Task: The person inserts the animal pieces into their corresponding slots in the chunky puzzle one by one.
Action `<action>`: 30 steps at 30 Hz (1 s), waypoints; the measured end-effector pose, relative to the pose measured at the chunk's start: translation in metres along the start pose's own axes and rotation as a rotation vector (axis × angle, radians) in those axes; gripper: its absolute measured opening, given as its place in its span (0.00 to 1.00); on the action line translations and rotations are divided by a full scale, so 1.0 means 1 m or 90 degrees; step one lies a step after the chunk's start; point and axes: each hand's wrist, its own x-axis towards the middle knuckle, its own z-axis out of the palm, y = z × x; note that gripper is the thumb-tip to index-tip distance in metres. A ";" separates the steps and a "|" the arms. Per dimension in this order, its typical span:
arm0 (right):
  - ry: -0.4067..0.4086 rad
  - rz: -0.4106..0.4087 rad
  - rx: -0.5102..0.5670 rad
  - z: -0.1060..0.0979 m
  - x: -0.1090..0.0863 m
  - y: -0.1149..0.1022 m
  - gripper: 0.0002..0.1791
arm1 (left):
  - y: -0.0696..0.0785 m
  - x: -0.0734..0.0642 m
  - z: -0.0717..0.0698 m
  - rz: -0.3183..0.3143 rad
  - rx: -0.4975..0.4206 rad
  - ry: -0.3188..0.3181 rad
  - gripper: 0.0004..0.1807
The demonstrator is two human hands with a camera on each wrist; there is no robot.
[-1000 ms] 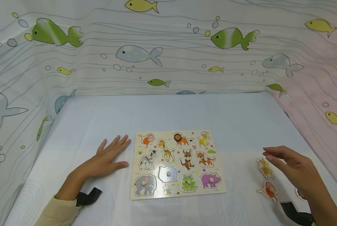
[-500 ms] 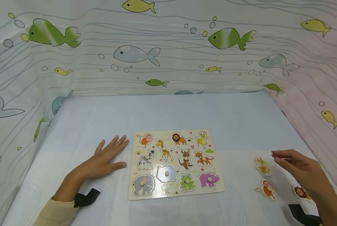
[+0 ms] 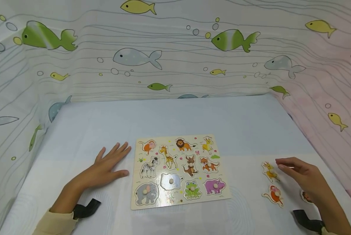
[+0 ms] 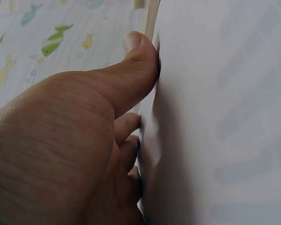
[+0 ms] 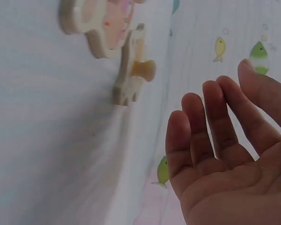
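Observation:
My left hand rests on the table with fingers spread, just left of a wooden peg puzzle board. In the left wrist view its thumb lies against the white cloth. My right hand holds nothing; its fingers are loosely bent, the tips just right of an antelope puzzle piece. Below that lies a monkey piece, while a lion piece is partly hidden behind the right hand. In the right wrist view the palm and fingers are apart from a knobbed piece.
The board bears several animals, including a grey elephant, a frog and a purple hippo with knobs. A white cloth covers the table. Fish-patterned curtains hang behind and along the sides.
My right hand shifts right, off the antelope piece, then slightly back left and over part of the lion piece. The left hand stays beside the board. The head view turns slightly right.

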 end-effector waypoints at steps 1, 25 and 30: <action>0.002 0.006 0.004 0.001 0.000 0.002 0.20 | 0.000 0.000 0.000 0.000 -0.001 0.001 0.49; -0.019 -0.010 -0.006 0.014 0.006 0.030 0.26 | 0.001 0.002 0.001 -0.002 -0.010 -0.006 0.49; -0.063 -0.062 -0.012 0.018 0.007 0.030 0.24 | 0.001 0.001 -0.002 -0.004 -0.005 -0.008 0.49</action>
